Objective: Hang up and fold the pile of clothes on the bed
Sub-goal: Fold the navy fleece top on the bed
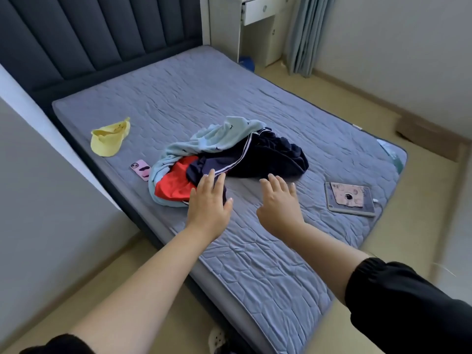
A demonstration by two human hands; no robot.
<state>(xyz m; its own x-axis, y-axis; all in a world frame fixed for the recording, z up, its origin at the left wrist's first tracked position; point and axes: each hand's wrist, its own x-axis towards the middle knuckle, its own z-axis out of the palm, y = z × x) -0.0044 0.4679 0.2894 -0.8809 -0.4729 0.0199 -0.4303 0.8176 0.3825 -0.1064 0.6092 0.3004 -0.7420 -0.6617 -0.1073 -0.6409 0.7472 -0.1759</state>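
Two hands are over the bed (268, 272). The left hand (208, 203) has straight fingers, tips over the near edge of the pile of clothes (229, 154) in the bed's middle. The right hand (279, 204), also straight and empty, is just short of it.

Soft, even daylight, faint shadows, no glare; wide-angle bending and slight blur toward the edges.

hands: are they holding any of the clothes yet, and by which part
Nothing is held. The left hand, fingers straight, lies at the near edge of the clothes pile; the right hand is open over the bed.
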